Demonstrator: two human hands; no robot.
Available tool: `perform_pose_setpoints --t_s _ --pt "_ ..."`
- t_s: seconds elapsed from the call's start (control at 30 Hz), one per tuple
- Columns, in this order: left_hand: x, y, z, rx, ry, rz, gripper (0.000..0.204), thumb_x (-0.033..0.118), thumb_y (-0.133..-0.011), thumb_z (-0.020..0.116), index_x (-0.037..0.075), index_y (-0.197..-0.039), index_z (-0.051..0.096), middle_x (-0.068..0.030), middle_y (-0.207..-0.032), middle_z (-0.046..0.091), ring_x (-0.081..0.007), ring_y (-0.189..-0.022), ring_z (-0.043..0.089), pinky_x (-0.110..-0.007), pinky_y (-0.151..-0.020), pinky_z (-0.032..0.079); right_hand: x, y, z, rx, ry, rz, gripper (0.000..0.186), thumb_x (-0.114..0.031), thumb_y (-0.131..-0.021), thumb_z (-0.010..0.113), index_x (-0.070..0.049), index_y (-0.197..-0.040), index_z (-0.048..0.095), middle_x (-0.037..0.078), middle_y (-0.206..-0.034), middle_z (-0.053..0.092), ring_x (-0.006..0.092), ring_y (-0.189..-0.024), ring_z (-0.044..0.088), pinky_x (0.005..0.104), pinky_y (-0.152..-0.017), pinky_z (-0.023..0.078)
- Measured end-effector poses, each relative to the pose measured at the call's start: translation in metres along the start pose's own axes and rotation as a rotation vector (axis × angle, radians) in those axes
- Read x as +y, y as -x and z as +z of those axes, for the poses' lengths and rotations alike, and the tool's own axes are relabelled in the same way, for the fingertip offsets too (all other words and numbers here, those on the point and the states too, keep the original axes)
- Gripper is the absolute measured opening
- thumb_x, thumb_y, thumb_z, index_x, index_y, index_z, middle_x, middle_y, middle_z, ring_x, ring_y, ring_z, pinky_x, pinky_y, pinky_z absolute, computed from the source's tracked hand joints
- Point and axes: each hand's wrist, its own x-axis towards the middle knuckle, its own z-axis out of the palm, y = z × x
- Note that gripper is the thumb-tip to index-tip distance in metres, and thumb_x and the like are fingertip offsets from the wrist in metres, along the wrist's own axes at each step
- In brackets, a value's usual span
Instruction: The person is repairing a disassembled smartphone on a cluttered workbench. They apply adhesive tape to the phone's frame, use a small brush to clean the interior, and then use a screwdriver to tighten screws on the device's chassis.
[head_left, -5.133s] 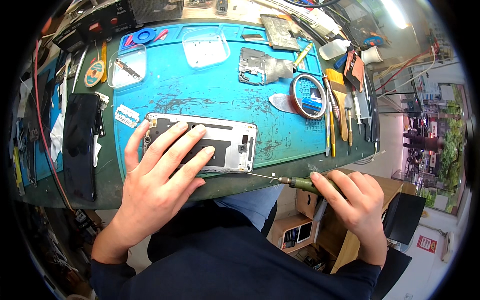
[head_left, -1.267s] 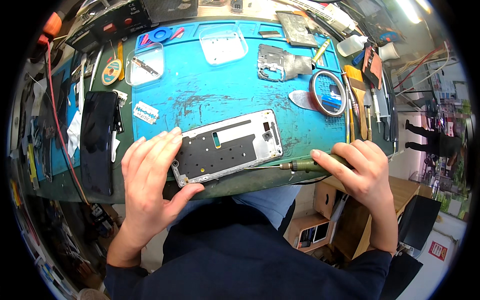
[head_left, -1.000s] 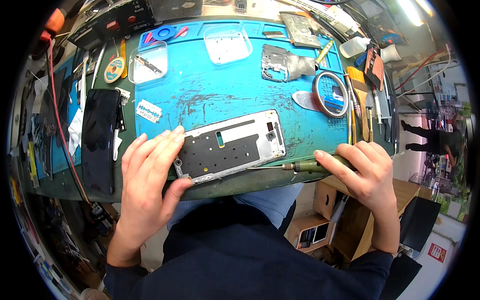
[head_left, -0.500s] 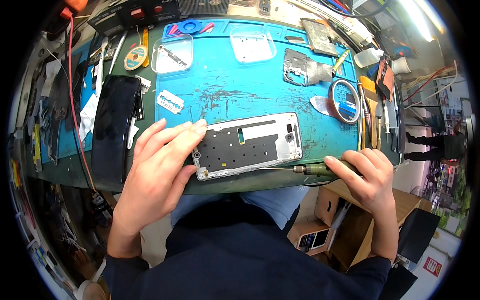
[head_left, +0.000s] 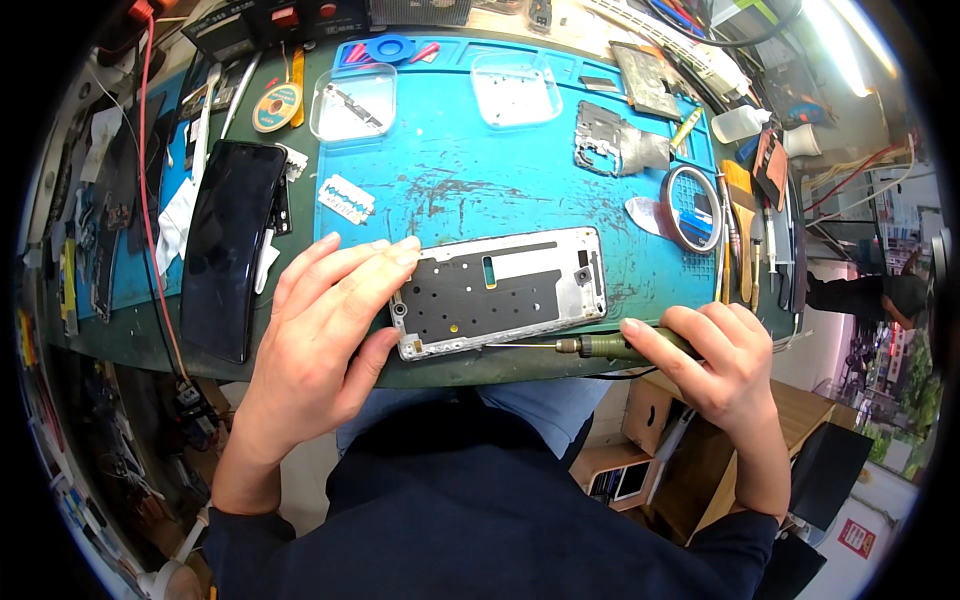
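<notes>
The phone frame (head_left: pixel 500 291) is seen lying flat near the front edge of the blue work mat (head_left: pixel 450 170), its long side running left to right. Compared with the picture half a second earlier, little has changed: the frame is held at the same spot on the mat and both hands are kept in the same grip, while the view has shifted slightly. Against the picture five seconds ago, the frame has been turned so that its right end is raised a little toward the back.

The frame is a silver metal rim around a dark grey inner plate, with a small slot near its upper middle and a square cut-out at its right end.

The left hand (head_left: pixel 325 330) is laid on the frame's left end, fingers spread over its upper corner and the thumb pressed to its lower corner. The right hand (head_left: pixel 715 350) is closed around the green handle of a thin screwdriver (head_left: pixel 590 347), whose tip is brought to the frame's lower edge.

On the mat are found two clear trays (head_left: pixel 355 100), a razor blade (head_left: pixel 346 198), a metal shield plate (head_left: pixel 615 140) and a ring of tape (head_left: pixel 692 195). A black phone screen (head_left: pixel 230 250) is placed left of the mat on the green bench (head_left: pixel 140 330). Tools and cables are crowded at the back.
</notes>
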Motion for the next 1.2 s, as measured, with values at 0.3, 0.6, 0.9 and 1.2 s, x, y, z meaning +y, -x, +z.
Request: perform_pose_setpoints --t_s 0.3,0.6,0.9,1.2 --pt "0.0 0.001 0.0 0.002 0.007 -0.004 0.063 -0.001 -0.085 0.076 0.003 -0.146 0.062 -0.0111 -0.147 0.068 -0.0301 -0.134 0.063 -0.051 -0.123 0.039 -0.009 -0.01 -0.012 -0.048 0.056 0.007 0.065 -0.018 -0.071 0.074 -0.027 -0.134 0.078 -0.002 -0.097 0.062 0.0134 -0.071 0.053 0.0299 -0.059 0.038" --pt "-0.001 0.0 0.0 0.013 0.009 0.009 0.064 -0.002 -0.084 0.076 0.002 -0.147 0.061 -0.0108 -0.147 0.068 -0.0289 -0.133 0.064 -0.051 -0.122 0.04 0.004 -0.007 0.008 0.025 -0.012 -0.041 0.063 -0.017 -0.072 0.075 -0.028 -0.134 0.078 -0.002 -0.099 0.062 0.0134 -0.071 0.054 0.03 -0.059 0.041" --pt "-0.003 0.003 0.002 -0.012 0.04 0.002 0.066 -0.003 -0.084 0.074 0.003 -0.148 0.059 -0.0133 -0.151 0.065 -0.0324 -0.14 0.06 -0.055 -0.125 0.035 -0.009 -0.01 0.006 0.037 -0.016 -0.01 0.062 -0.018 -0.071 0.076 -0.027 -0.132 0.079 -0.003 -0.096 0.062 0.0124 -0.068 0.051 0.0292 -0.057 0.038" --pt "-0.004 0.002 0.002 -0.007 0.037 0.009 0.065 -0.002 -0.084 0.075 0.002 -0.147 0.06 -0.0134 -0.151 0.065 -0.0321 -0.14 0.06 -0.054 -0.125 0.035 -0.013 -0.014 -0.006 -0.031 -0.047 -0.005 0.051 -0.014 -0.075 0.079 -0.02 -0.125 0.079 0.002 -0.096 0.067 0.0168 -0.071 0.059 0.0318 -0.058 0.043"
